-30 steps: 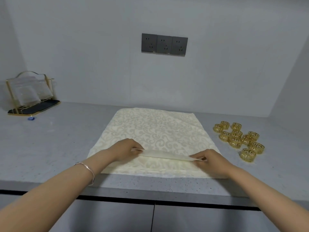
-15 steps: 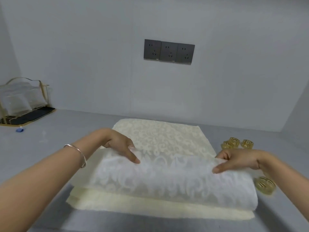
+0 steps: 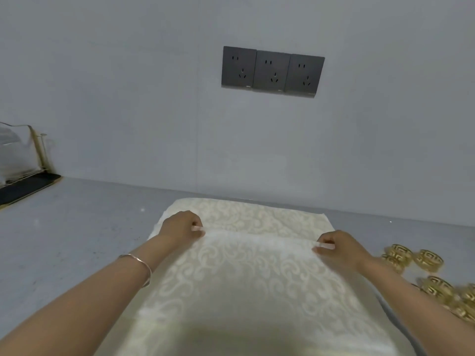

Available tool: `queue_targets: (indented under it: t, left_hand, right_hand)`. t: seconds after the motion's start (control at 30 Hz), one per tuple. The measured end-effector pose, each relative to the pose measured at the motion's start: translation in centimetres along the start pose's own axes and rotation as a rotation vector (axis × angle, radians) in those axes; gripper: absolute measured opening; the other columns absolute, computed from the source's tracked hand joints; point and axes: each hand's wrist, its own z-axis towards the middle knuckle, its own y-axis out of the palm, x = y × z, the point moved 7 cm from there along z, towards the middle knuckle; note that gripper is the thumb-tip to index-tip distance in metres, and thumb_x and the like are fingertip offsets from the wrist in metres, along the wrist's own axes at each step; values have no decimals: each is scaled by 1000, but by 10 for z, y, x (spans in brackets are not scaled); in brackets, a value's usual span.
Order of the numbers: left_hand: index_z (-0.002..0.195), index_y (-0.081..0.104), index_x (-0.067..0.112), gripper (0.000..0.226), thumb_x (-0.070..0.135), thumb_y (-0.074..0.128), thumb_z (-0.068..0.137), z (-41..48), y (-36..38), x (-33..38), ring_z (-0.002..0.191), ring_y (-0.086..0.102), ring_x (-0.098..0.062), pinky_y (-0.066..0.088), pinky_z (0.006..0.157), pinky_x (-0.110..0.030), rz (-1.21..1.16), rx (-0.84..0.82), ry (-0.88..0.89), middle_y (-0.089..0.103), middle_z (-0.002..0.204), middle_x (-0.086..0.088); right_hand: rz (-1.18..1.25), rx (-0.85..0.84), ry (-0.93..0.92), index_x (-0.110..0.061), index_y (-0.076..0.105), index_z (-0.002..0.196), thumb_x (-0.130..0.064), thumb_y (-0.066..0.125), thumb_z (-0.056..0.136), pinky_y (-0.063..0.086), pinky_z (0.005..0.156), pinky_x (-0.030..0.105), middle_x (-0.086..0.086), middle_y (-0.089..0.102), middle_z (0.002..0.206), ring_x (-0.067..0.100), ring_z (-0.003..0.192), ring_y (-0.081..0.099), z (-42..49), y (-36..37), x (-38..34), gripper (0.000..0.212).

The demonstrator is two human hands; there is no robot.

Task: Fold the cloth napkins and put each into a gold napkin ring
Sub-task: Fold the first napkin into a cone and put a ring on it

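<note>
One cream napkin with a curly pattern lies on the gray counter, and it fills the near middle of the view. Whether more napkins lie under it, I cannot tell. Two bare forearms reach over it from the near edge, and the left wrist carries one thin bracelet. The left hand pinches the raised edge of the cloth at its left end between thumb and curled fingers. The right hand pinches the same edge at its right end. This edge runs across the napkin between the two hands, and a strip of patterned cloth lies flat beyond it. To the right of the napkin a group of gold rings sits on the counter. I count five clearly; the nearest ones are too blurred to count. At the far left one wire rack stands on a black tray. On the wall behind, three dark sockets sit in a row.
</note>
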Motion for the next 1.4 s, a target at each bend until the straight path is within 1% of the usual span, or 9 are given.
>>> queue_targets:
  t: [0.47, 0.57, 0.67, 0.77, 0.9, 0.97, 1.1, 1.3, 1.4]
  left_hand:
    - [77, 65, 22, 9, 26, 66, 85, 29, 23, -13, 91, 61, -11, 36, 63, -21, -122, 147, -75, 66, 88, 10]
    - [90, 65, 22, 6, 28, 64, 87, 29, 21, -6, 102, 58, -16, 34, 79, -27, -12, 159, -58, 65, 98, 6]
    - [122, 57, 20, 36, 18, 63, 87, 15, 23, 8, 125, 44, -24, 26, 105, -34, 113, 226, 25, 56, 127, -1]
    - [125, 61, 14, 40, 19, 57, 86, -27, 28, 47, 128, 47, -33, 28, 110, -43, -22, 290, 223, 56, 132, -9]
    - [147, 33, 17, 67, 47, 10, 93, -87, 60, 86, 141, 29, -23, 18, 117, -37, 15, -52, 230, 35, 152, -3]
    - [153, 8, 19, 54, 38, 12, 103, -104, 77, 89, 148, 6, -20, 4, 120, -39, 160, -180, 171, 7, 161, 0]
    - [153, -5, 19, 53, 33, 10, 104, -112, 85, 90, 147, -11, -19, -8, 119, -40, 218, -151, 146, -10, 161, 2]
    - [153, -3, 26, 54, 42, 6, 102, -112, 85, 82, 147, -10, -15, -7, 119, -40, 209, -132, 153, -8, 160, 8]
    - [152, -3, 31, 55, 48, 9, 101, -112, 82, 68, 148, -10, -17, -7, 119, -43, 193, -125, 108, -7, 160, 9]
  right_hand:
    - [-84, 73, 142, -17, 63, 68, -22, 66, 84, 45, 72, 28, -6, 67, 89, 14, 83, 61, 28, 13, 7, 17]
    - [-139, 96, 163, -17, 65, 88, -27, 65, 86, 40, 86, 29, -2, 67, 102, 17, 94, 60, 24, 11, 4, 10]
    - [-218, 232, 124, -21, 52, 126, -33, 64, 88, 22, 109, 35, 0, 48, 138, 20, 129, 41, 9, 13, -7, 42]
    - [3, 282, 69, -18, 43, 139, -34, 55, 94, 15, 117, 37, 0, 29, 153, 19, 142, 23, -22, 28, -39, 49]
    - [45, 60, -18, -19, 25, 149, -29, 33, 103, 5, 119, 32, -2, 13, 159, 12, 146, 9, -60, 77, -94, 48]
    - [-6, 26, -60, -20, 17, 151, -27, 26, 104, -1, 117, 32, -4, 8, 159, 11, 146, 3, -72, 96, -117, 48]
    - [-126, 8, -54, -24, 12, 151, -22, 19, 104, -5, 117, 35, -4, 3, 160, 11, 147, -2, -77, 122, -138, 48]
    - [-204, 13, -38, -39, 6, 150, -59, -17, 74, -9, 116, 42, -8, -3, 160, 14, 146, -9, -82, 132, -124, 82]
    - [-241, -6, 18, -42, 4, 149, -64, -5, 86, -11, 116, 45, -9, -6, 160, 16, 146, -12, -85, 122, -103, 68]
